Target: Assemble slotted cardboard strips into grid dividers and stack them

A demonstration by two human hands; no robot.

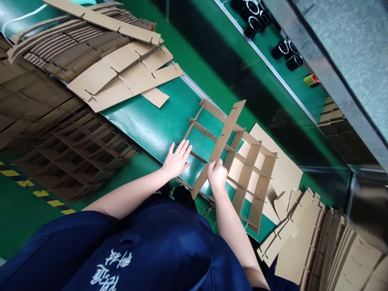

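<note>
On the green bench lies a partly assembled cardboard divider grid (254,165), its square cells standing upright. My right hand (217,174) is closed around a long slotted cardboard strip (228,130), which crosses the grid at a slant over its cross strips. My left hand (178,158) is flat with fingers spread, next to the outer strip at the grid's left end. Whether its fingertips press on that strip I cannot tell. Several cross strips reach out to the left of the held one, with green bench showing between them.
Loose slotted strips (121,76) and a thick stack (75,44) lie at the upper left. Finished grids (75,153) are piled below the bench. More cardboard pieces (303,238) stand at the lower right. Black cylinders (252,26) sit on a shelf behind; a metal beam (327,68) crosses the upper right.
</note>
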